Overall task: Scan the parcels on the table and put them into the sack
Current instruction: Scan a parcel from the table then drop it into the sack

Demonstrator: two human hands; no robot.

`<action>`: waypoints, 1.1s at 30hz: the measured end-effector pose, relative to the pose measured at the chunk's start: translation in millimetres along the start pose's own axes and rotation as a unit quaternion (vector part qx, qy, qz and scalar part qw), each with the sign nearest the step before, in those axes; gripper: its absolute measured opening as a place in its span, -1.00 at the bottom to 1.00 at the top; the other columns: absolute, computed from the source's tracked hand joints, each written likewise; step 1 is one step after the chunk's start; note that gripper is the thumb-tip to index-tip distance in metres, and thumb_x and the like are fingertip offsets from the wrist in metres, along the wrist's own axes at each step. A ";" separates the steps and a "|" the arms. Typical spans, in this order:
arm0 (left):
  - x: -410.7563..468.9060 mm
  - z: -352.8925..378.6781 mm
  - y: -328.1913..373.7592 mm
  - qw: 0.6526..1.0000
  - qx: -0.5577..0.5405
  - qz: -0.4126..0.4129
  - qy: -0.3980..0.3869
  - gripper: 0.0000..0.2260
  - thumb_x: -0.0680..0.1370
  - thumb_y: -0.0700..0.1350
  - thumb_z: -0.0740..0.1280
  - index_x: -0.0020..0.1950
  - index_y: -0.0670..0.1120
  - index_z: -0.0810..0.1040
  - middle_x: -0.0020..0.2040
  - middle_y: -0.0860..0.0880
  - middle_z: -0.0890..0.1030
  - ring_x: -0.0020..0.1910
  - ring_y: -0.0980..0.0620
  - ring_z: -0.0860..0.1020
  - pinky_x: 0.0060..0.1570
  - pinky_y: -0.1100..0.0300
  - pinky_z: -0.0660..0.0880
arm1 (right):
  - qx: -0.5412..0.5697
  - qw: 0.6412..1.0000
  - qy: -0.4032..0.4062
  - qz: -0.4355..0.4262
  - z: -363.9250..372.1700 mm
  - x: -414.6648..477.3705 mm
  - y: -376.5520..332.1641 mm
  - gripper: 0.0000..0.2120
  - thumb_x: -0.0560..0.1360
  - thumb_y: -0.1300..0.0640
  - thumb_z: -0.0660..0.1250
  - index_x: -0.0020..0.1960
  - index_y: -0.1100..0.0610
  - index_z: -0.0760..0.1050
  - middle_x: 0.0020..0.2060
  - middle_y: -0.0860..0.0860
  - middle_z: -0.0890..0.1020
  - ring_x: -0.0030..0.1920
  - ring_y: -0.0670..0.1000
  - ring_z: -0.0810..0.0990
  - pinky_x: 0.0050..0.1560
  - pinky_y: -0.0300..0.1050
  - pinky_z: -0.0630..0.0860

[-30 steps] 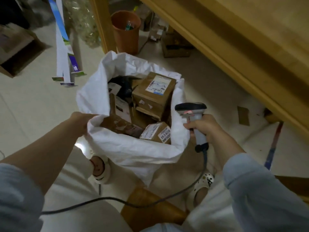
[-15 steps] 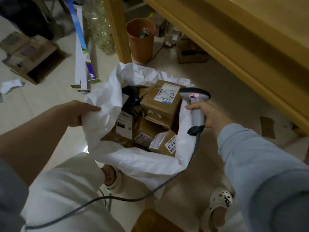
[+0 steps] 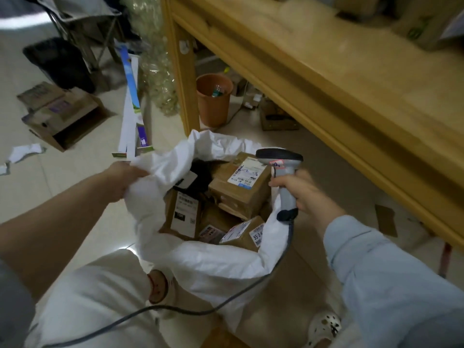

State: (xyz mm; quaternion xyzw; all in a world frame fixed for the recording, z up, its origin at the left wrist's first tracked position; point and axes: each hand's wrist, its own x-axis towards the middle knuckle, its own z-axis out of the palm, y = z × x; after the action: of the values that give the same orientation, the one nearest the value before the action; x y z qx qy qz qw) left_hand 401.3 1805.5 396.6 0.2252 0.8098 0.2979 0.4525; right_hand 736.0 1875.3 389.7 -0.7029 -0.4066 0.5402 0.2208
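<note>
A white sack (image 3: 213, 262) stands open on the floor between my legs, with several brown labelled parcels inside. The largest parcel (image 3: 241, 187) lies on top at the right, a flat one (image 3: 184, 217) leans at the left, and a small one (image 3: 247, 234) sits near the front. My left hand (image 3: 124, 177) grips the sack's left rim. My right hand (image 3: 298, 190) holds a grey barcode scanner (image 3: 282, 169) by its handle at the sack's right rim, its cable trailing down across my lap.
The wooden table (image 3: 351, 79) runs along the right, its leg (image 3: 182, 71) just behind the sack. An orange bin (image 3: 213, 99) stands under it. An open cardboard box (image 3: 62, 116) and long white cartons (image 3: 131, 109) lie on the floor at left.
The view has tilted up, showing more of the table top. My left hand keeps its grip on the sack rim, and the scanner stays in my right hand, which has risen slightly beside the sack.
</note>
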 end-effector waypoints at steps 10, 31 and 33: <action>-81.8 -28.1 -9.7 0.899 -0.067 0.342 0.265 -0.74 0.63 -0.14 0.20 0.26 -0.10 0.57 0.07 0.01 0.56 0.09 0.06 0.50 0.07 0.22 0.38 | -0.006 0.957 0.170 -0.235 -7.9 -64.3 -22.0 -0.57 0.31 0.20 0.49 0.14 0.18 0.48 -0.01 0.05 0.60 -0.02 0.03 0.59 0.01 -0.07 0.53; -64.0 -26.4 -43.2 0.925 -0.036 0.303 0.225 -0.77 0.63 -0.04 0.21 -0.11 -0.16 0.50 -0.29 -0.04 0.51 -0.30 0.03 0.45 -0.30 0.17 0.37 | -0.026 0.949 0.123 -0.290 21.3 -47.7 -40.2 -0.41 0.37 0.19 0.49 0.35 0.16 0.38 0.23 0.05 0.53 0.22 0.02 0.51 0.26 -0.07 0.43; -54.1 -11.5 -77.3 0.953 0.081 0.239 0.169 -0.77 0.61 -0.07 0.26 -0.07 -0.24 0.52 -0.23 -0.18 0.56 -0.22 -0.16 0.51 -0.28 0.10 0.34 | -0.110 0.973 0.103 -0.174 25.6 -36.4 -11.2 -0.50 0.37 0.22 0.48 0.27 0.20 0.44 0.16 0.12 0.57 0.12 0.09 0.55 0.12 -0.04 0.50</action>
State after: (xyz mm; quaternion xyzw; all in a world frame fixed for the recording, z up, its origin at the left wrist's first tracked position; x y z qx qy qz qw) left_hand 410.4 1712.3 380.7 0.3941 0.8184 0.3644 0.2052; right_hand 705.1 1848.9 411.0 -0.6934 -0.5542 0.3704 0.2735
